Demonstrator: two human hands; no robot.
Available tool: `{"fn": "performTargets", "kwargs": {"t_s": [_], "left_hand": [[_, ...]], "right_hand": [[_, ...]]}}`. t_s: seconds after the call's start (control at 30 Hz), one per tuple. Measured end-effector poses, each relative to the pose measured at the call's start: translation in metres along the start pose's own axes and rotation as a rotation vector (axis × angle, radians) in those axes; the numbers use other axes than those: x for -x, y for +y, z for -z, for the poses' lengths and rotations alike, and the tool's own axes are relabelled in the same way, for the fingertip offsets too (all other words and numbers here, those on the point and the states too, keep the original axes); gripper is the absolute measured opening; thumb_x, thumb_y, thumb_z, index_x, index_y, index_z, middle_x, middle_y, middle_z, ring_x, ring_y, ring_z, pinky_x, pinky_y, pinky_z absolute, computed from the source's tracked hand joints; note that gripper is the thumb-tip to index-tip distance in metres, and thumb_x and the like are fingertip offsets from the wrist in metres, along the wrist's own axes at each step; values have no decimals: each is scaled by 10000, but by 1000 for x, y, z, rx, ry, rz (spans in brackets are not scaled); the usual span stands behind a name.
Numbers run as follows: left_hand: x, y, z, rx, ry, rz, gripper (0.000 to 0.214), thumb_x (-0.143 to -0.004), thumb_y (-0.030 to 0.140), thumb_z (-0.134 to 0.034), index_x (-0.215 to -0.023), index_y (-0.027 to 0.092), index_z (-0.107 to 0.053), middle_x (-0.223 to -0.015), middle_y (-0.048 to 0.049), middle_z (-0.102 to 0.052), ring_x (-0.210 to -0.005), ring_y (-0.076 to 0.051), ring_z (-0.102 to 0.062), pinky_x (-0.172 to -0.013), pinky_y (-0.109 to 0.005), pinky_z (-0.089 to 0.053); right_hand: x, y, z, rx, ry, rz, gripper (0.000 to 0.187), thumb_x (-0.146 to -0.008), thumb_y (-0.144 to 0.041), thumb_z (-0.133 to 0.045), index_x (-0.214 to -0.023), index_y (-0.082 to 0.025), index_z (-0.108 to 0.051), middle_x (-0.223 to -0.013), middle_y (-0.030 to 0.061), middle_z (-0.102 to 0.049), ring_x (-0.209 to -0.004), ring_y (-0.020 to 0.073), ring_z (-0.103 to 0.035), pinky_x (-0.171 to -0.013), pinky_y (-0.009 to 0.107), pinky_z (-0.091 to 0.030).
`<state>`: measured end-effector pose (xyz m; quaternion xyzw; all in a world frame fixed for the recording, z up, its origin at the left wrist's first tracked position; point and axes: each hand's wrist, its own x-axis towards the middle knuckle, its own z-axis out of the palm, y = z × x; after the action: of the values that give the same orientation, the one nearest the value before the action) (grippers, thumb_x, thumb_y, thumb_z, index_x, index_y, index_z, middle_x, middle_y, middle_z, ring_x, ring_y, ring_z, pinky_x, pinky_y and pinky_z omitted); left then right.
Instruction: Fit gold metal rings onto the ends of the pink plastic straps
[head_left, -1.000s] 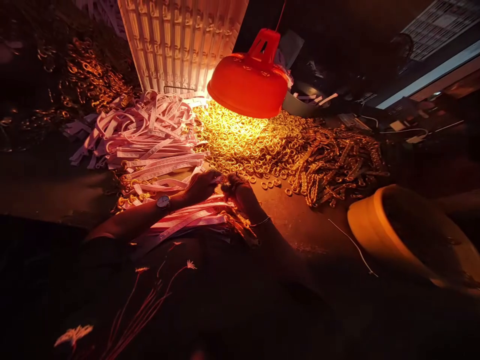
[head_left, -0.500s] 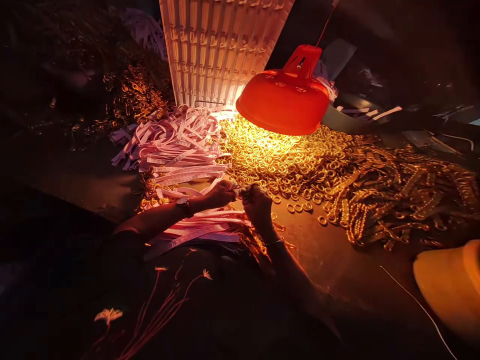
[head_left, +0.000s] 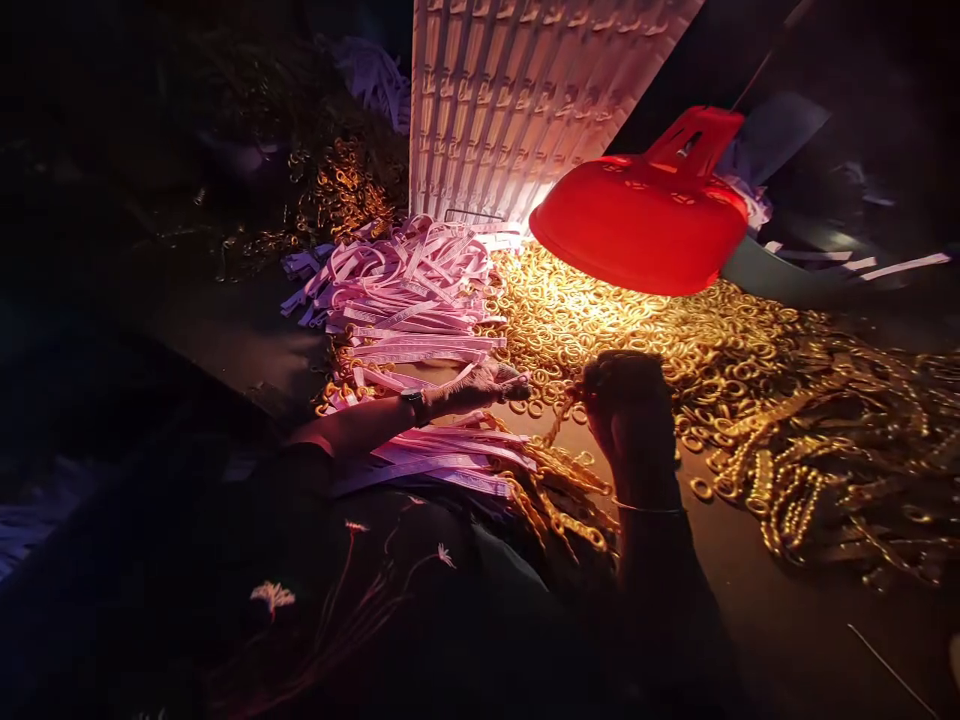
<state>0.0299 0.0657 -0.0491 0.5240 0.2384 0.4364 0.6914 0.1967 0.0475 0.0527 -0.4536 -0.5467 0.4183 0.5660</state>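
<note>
My left hand [head_left: 480,386], with a watch on its wrist, lies over white paper strips [head_left: 409,300] and its fingers pinch something small that I cannot make out. My right hand [head_left: 628,415] is closed and raised a little above the table. A strip strung with gold rings [head_left: 559,425] hangs slanting from it. A big heap of loose gold rings [head_left: 600,330] lies just beyond both hands under the lamp. More strips with rings [head_left: 555,500] lie under my right forearm.
A red lamp shade [head_left: 645,225] hangs low over the rings. A white ribbed panel [head_left: 517,100] stands behind. Ring-filled strips [head_left: 832,450] pile up at the right. More rings [head_left: 345,190] lie in the dark at the far left.
The view has swung to the right. My hands have come apart: the right hand lifted away with a ring strip, while the left stayed over the white strips.
</note>
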Motion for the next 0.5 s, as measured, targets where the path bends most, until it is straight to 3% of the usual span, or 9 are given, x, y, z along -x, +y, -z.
{"fn": "performTargets", "kwargs": {"t_s": [0.1, 0.2, 0.33, 0.5], "left_hand": [[1, 1, 1, 91, -27, 77, 415, -731, 482, -779, -689, 138, -551, -579, 43, -392, -521, -65, -259, -514, -244, -165], [-1, -3, 1, 250, 93, 183, 317, -847, 414, -642, -713, 145, -543, -562, 43, -388, -495, -70, -273, -502, -236, -222], [-1, -3, -4, 329, 198, 191, 217, -805, 250, -644, -681, 159, -492, -550, 42, -421, -471, -61, -323, -493, -215, -275], [1, 5, -12, 416, 231, 279, 262, -776, 205, -669, -645, 163, -446, -487, 70, -358, -408, -32, -240, -426, -187, -170]], "right_hand": [[11, 3, 5, 268, -3, -33, 277, -756, -446, -737, -796, -214, -591, -598, -48, -551, -462, 85, -479, -399, 211, -392], [26, 20, -1, 461, -60, -82, 344, -818, -533, -662, -849, -205, -563, -602, -49, -545, -453, 69, -450, -399, 198, -359], [33, 45, -14, 462, -66, -95, 364, -870, -558, -564, -855, -204, -482, -672, -33, -563, -517, 62, -471, -466, 197, -396], [26, 60, -20, 452, -44, -116, 351, -906, -563, -485, -859, -220, -425, -654, -31, -543, -496, 77, -460, -452, 214, -385]]}}
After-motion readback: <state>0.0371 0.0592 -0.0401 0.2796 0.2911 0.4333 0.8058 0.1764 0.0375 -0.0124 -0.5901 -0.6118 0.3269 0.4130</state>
